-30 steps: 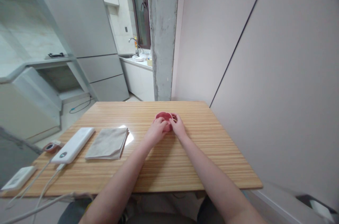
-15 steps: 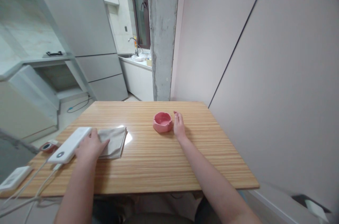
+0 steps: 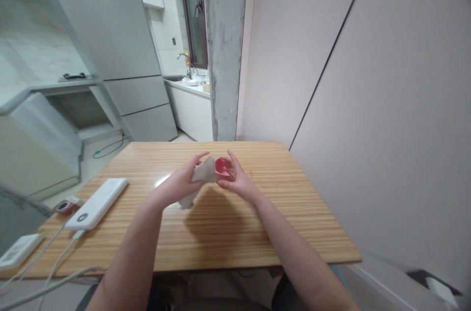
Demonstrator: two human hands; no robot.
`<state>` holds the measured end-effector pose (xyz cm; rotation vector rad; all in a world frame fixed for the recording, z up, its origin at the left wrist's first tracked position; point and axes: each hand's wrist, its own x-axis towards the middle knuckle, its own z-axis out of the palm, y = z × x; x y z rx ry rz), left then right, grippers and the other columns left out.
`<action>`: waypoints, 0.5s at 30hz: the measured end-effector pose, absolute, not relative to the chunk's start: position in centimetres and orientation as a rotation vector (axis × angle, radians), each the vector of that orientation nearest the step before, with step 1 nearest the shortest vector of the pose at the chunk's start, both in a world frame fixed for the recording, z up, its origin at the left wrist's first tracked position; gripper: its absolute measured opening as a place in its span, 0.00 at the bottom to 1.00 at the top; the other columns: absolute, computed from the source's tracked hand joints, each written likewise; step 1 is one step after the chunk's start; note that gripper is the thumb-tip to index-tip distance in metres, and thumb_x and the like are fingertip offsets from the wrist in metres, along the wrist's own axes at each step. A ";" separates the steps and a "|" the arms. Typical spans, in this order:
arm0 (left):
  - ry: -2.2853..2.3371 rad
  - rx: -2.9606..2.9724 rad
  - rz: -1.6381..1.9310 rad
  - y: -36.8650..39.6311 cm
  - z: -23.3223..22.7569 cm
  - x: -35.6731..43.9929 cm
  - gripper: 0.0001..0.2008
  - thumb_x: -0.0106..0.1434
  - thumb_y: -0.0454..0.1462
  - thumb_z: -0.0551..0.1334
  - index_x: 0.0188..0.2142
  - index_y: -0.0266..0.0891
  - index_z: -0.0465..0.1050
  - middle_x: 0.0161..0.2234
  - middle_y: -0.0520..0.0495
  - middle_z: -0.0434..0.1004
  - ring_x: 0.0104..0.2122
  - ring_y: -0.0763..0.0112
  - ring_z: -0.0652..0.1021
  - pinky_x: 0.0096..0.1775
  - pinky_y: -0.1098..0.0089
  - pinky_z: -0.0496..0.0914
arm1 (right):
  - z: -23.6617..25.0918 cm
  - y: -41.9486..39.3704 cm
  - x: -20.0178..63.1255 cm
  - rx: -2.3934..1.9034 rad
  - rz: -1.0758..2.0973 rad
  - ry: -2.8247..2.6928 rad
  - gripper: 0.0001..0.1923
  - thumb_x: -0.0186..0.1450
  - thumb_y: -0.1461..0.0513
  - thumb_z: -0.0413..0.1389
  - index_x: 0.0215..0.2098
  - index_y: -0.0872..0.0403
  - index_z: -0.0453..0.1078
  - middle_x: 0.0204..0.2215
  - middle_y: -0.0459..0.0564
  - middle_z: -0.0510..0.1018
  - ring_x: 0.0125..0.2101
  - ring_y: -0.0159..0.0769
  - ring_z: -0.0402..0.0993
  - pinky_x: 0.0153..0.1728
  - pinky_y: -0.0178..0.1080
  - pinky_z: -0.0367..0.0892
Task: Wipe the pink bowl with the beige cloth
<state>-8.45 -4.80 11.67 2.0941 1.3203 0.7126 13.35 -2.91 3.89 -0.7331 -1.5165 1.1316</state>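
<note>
Gripping a grey fabric cloth [image 3: 204,170], the left hand [image 3: 184,179] sits beside the rounded pink bowl [image 3: 220,171] my neighbour's right hand [image 3: 241,182] grasps.

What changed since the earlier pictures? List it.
The left hand let go of the pink dish, took the gray cloth and carried it rightward, toward the dish. The right hand, lately beside the dish, now grips it. The white power bank stayed put.
</note>
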 end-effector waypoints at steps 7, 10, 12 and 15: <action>1.065 1.781 0.985 -0.4 10.6 -3.6 0.35 0.56 0.41 0.64 0.62 0.41 0.58 0.46 0.42 0.75 0.40 0.67 0.78 0.42 0.66 0.72 | 4.2 -1.2 16.1 -0.944 1.459 -1.212 0.26 0.50 0.51 0.67 0.42 0.56 0.74 0.37 0.53 0.81 0.41 0.47 0.77 0.43 0.47 0.72; 1.523 1.626 1.112 1.8 7.2 -3.2 0.22 0.61 0.42 0.60 0.52 0.35 0.67 0.41 0.41 0.76 0.36 0.67 0.77 0.40 0.66 0.72 | 4.1 0.0 17.0 -1.094 0.905 -1.005 0.18 0.58 0.51 0.59 0.40 0.55 0.74 0.39 0.54 0.80 0.44 0.47 0.75 0.47 0.47 0.70; 1.719 1.617 0.972 2.3 5.0 -3.0 0.21 0.61 0.44 0.59 0.48 0.32 0.69 0.37 0.40 0.77 0.34 0.66 0.78 0.37 0.66 0.71 | 4.1 0.1 17.1 -1.133 0.548 -1.149 0.16 0.62 0.55 0.54 0.43 0.54 0.74 0.45 0.56 0.77 0.48 0.46 0.72 0.50 0.47 0.66; 1.740 1.697 0.752 2.3 2.8 -2.4 0.19 0.62 0.47 0.58 0.40 0.32 0.73 0.29 0.42 0.78 0.30 0.64 0.78 0.33 0.67 0.69 | 3.9 -0.8 16.2 -1.164 0.296 -1.739 0.15 0.61 0.63 0.55 0.46 0.52 0.73 0.50 0.56 0.75 0.52 0.45 0.68 0.54 0.48 0.60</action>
